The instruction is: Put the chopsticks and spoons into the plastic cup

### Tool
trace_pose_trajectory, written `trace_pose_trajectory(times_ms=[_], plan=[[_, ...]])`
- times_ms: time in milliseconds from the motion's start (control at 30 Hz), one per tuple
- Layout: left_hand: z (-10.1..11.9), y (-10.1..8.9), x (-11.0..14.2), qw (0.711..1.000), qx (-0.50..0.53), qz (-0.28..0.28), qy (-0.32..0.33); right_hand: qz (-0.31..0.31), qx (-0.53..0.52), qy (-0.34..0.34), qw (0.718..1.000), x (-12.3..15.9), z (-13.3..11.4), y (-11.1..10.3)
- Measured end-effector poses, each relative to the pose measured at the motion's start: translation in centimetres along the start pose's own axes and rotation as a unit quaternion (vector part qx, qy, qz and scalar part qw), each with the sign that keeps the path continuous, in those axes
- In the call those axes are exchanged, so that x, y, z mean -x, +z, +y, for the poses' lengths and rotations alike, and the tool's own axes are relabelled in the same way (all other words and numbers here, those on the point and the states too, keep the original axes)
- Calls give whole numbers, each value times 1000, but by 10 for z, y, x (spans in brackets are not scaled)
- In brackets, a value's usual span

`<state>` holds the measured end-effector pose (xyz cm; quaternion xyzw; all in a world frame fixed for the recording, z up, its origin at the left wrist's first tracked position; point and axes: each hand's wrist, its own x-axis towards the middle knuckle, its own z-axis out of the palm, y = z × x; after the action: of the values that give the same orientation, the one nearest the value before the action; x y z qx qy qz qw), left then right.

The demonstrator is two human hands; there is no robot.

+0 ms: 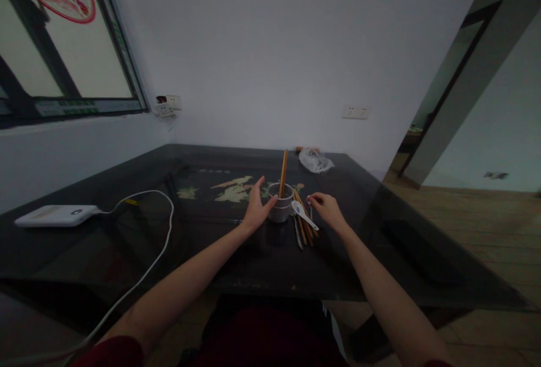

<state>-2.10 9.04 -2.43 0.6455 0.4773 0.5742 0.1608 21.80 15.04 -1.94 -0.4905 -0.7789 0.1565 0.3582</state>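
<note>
A small pale cup (281, 204) stands on the dark glass table (211, 254) with wooden chopsticks (283, 173) upright in it. My left hand (256, 209) rests against the cup's left side, fingers spread. To the cup's right lie more chopsticks (302, 221) and a white spoon (303, 214). My right hand (326, 209) hovers over that pile with the fingers curled in a pinch at the top of one piece; what it grips is too small to make out.
A white power bank (57, 215) with a white cable (163, 243) lies at the left. A crumpled plastic bag (315, 160) sits at the table's far edge by the wall. A doorway and wooden floor open to the right.
</note>
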Motion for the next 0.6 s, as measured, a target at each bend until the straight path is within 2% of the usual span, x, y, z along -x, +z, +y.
trace_pose_trajectory(times_ms=[100, 167, 233, 300, 433, 533, 600], plan=[[19, -9, 3, 995, -60, 16, 72, -9, 3, 10, 1000, -1, 3, 1], [30, -12, 8, 990, -88, -2, 114, -11, 4, 15, 1000, -2, 5, 3], [39, -12, 13, 982, -102, -51, 151, -12, 12, 15, 1000, -2, 6, 3], [46, -10, 19, 969, -111, -124, 183, -13, 24, 12, 1000, -2, 6, 3], [56, -2, 29, 923, -148, -271, 229, -15, 48, 24, 998, -1, 5, 0], [60, 7, 30, 894, -184, -331, 239, -29, 82, 35, 996, 1, 2, -2], [62, 16, 28, 888, -205, -354, 211, -45, 111, 37, 992, 4, -2, -3]])
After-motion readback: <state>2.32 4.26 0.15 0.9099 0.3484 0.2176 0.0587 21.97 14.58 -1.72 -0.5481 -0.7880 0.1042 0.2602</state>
